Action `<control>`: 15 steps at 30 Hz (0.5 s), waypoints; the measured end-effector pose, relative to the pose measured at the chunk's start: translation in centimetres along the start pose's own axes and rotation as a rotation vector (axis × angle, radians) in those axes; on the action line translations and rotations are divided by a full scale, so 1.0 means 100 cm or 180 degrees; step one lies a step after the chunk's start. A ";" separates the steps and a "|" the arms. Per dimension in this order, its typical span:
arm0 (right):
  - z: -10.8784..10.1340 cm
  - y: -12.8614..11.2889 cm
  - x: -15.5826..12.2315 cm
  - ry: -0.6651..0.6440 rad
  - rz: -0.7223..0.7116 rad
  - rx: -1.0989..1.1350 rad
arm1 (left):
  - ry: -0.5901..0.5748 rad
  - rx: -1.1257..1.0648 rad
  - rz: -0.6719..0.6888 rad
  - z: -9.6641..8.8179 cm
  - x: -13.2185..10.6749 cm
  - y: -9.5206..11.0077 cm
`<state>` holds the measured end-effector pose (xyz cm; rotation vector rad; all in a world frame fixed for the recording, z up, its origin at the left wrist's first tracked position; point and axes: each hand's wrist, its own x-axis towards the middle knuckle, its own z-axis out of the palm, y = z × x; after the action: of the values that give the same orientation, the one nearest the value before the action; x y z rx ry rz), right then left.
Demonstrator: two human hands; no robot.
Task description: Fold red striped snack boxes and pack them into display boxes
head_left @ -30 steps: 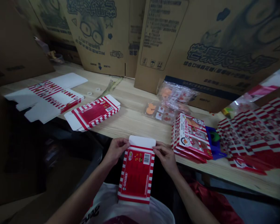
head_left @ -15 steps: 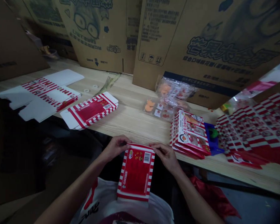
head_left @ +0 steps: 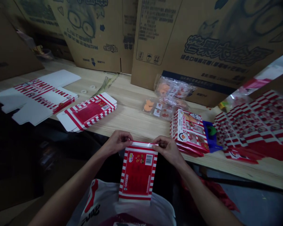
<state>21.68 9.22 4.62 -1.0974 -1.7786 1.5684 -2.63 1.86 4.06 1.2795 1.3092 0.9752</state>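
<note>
— The wooden table (head_left: 136,122) is crowded. Where is the striped box (head_left: 137,174)?
— Near its edge, upright on the shirt (head_left: 101,201). The left hand (head_left: 116,142) and right hand (head_left: 169,149) pinch the top corners, to steady it, I think.

Bare tabletop (head_left: 134,121) between cartons (head_left: 87,111) and packs (head_left: 191,135)

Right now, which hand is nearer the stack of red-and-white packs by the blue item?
Right. The right hand grips a top corner of the carton just beside the stack; the left hand grips the opposite corner, farther off.
</note>
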 end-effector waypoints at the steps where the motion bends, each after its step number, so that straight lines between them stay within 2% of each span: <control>1: 0.000 0.000 0.000 -0.0001 -0.0024 0.0018 | 0.0009 -0.0018 0.0021 0.000 0.001 0.000; 5: 0.001 0.006 -0.008 0.0109 -0.0136 -0.0037 | 0.0098 -0.0139 0.0196 0.005 -0.003 -0.004; 9: 0.005 0.021 -0.019 0.0265 -0.0212 0.0097 | 0.0057 -0.0457 0.0093 0.013 -0.011 -0.014; 13: 0.019 0.031 -0.030 0.0650 -0.0415 0.0201 | 0.0372 -0.0496 0.0057 0.023 -0.017 -0.025; 15: 0.024 0.030 -0.038 0.0648 -0.0472 0.0218 | 0.0549 -0.0539 0.0030 0.025 -0.020 -0.030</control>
<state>22.43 4.75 1.75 -1.0285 -1.6199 1.3683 -0.81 -0.71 0.98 1.0925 1.3212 1.1983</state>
